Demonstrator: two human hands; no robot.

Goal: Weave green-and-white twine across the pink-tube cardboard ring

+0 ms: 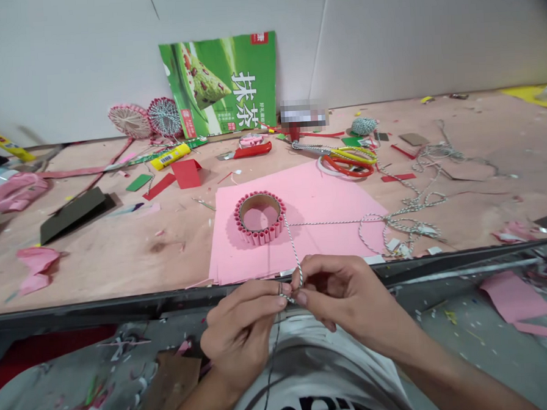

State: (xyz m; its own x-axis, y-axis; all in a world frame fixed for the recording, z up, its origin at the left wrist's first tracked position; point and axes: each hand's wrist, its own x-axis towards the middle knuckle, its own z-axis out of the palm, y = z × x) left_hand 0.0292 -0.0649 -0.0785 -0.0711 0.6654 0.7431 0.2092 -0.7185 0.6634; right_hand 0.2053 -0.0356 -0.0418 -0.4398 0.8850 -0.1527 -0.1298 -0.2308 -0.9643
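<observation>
My left hand [245, 319] and my right hand [340, 293] meet at the table's front edge, fingertips almost touching. Both pinch a grey-and-white twisted cord [294, 247]; a short bend of it shows between the fingertips. From my fingers the cord runs up to a ring of rolled pink paper tubes [261, 235] set around a brown cardboard band [260, 199]. The ring lies on pink paper sheets [332, 193]. Another stretch of cord leads right from the ring to a loose tangle [409, 222]. A thin dark strand hangs below my left fingers.
Behind the ring lie a red-handled cutter [252, 150], scissors with orange and yellow handles [349, 164] and a yellow glue stick [170, 155]. A green printed card [221, 85] leans on the wall beside two cord-wound discs [129, 121]. Paper scraps litter table and floor.
</observation>
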